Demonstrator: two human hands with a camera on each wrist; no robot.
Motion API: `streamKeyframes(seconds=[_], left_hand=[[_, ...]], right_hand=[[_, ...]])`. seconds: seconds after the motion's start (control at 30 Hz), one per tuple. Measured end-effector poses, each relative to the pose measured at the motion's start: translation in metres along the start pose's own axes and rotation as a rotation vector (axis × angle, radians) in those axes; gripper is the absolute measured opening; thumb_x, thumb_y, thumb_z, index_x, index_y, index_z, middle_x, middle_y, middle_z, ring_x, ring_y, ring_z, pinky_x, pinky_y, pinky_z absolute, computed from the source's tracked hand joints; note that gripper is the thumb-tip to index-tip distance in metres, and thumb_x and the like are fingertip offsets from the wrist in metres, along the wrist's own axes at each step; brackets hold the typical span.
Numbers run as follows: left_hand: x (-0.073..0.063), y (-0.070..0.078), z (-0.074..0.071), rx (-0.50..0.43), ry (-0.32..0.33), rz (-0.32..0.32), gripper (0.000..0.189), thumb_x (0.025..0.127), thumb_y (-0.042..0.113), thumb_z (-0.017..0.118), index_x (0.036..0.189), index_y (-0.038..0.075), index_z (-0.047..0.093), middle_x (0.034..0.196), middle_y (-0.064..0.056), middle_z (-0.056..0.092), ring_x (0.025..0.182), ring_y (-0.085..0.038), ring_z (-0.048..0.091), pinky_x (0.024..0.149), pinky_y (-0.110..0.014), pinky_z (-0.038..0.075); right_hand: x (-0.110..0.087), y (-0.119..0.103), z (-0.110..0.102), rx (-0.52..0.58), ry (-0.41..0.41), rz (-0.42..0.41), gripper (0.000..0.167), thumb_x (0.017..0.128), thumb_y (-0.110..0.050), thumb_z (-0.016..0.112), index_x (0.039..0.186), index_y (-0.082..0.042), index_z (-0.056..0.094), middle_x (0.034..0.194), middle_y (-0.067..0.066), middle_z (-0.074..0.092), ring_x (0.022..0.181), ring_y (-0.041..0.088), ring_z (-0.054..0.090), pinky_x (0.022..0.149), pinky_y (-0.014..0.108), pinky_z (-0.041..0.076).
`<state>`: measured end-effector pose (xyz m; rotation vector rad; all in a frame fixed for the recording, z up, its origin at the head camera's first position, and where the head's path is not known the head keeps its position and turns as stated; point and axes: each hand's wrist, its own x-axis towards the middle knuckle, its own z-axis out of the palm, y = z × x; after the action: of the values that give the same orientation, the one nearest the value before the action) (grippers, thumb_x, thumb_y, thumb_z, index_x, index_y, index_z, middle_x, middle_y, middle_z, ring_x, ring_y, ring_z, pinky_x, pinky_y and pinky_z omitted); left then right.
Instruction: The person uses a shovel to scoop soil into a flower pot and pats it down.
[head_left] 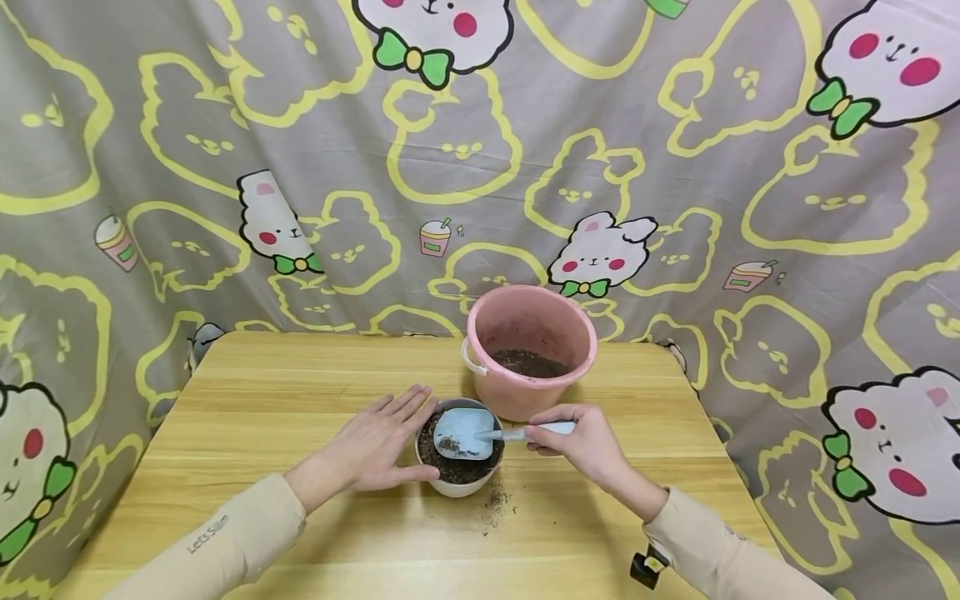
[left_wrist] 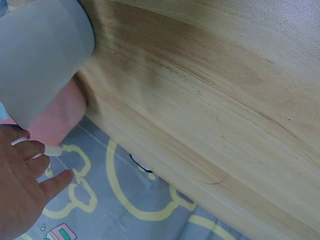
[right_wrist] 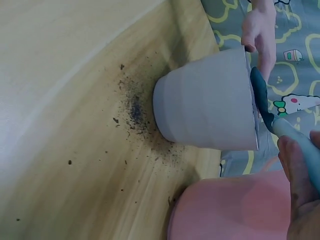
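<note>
My right hand [head_left: 588,442] grips the handle of a light blue garden trowel [head_left: 465,427]. Its blade lies over the dark soil [head_left: 453,475] in a whitish plant pot [head_left: 459,492], with a few soil crumbs on the blade. The right wrist view shows the trowel [right_wrist: 260,95] at the mouth of the pot [right_wrist: 205,100]. My left hand [head_left: 378,442] is at the pot's left rim, fingers extended and thumb at the near edge. In the left wrist view, the left hand [left_wrist: 25,185] has its fingers spread near the pot [left_wrist: 45,55].
Just behind the pot stands a pink bucket [head_left: 517,398] with a white handle and soil inside. Spilled soil [right_wrist: 135,110] lies on the wooden table [head_left: 300,375] around the pot's base. A patterned grey curtain [head_left: 337,150] hangs behind the table.
</note>
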<state>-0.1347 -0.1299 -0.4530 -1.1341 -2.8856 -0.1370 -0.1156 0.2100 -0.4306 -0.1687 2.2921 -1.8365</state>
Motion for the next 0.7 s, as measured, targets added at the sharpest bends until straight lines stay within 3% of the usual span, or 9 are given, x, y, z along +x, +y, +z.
streamKeyframes(seconds=[0.13, 0.33, 0.5, 0.7], left_hand=[[0.0005, 0.0000, 0.0001, 0.000, -0.005, 0.002, 0.102, 0.094, 0.079, 0.053, 0.164, 0.006, 0.038, 0.172, -0.018, 0.034, 0.161, -0.034, 0.034, 0.124, -0.058, 0.041], [0.0008, 0.0010, -0.0002, -0.007, -0.004, 0.001, 0.102, 0.094, 0.079, 0.054, 0.165, 0.007, 0.036, 0.172, -0.018, 0.035, 0.160, -0.034, 0.035, 0.124, -0.058, 0.041], [0.0004, 0.0016, -0.0003, -0.011, -0.001, -0.001, 0.102, 0.094, 0.078, 0.055, 0.164, 0.006, 0.036, 0.171, -0.018, 0.035, 0.160, -0.034, 0.035, 0.124, -0.058, 0.041], [0.0010, 0.0012, 0.0005, -0.008, -0.004, -0.004, 0.102, 0.094, 0.078, 0.055, 0.165, 0.006, 0.036, 0.171, -0.018, 0.035, 0.160, -0.034, 0.035, 0.124, -0.057, 0.041]], right_hand=[[0.0044, -0.0012, 0.0019, -0.028, 0.019, -0.011, 0.033, 0.089, -0.009, 0.084, 0.109, 0.016, 0.075, 0.094, 0.028, 0.079, 0.078, 0.017, 0.081, 0.076, 0.035, 0.068], [0.0089, 0.0009, 0.0050, -0.224, 0.060, -0.062, 0.025, 0.085, -0.015, 0.089, 0.099, 0.004, 0.082, 0.082, 0.020, 0.081, 0.069, 0.018, 0.078, 0.064, 0.026, 0.065], [0.0097, -0.0001, 0.0071, -0.332, 0.049, -0.105, 0.018, 0.087, -0.018, 0.087, 0.094, -0.001, 0.084, 0.074, 0.013, 0.080, 0.063, 0.013, 0.075, 0.057, 0.023, 0.060], [0.0109, -0.0007, 0.0071, -0.371, 0.030, -0.112, 0.015, 0.089, -0.019, 0.085, 0.090, -0.005, 0.084, 0.072, 0.012, 0.079, 0.061, 0.007, 0.072, 0.055, 0.022, 0.059]])
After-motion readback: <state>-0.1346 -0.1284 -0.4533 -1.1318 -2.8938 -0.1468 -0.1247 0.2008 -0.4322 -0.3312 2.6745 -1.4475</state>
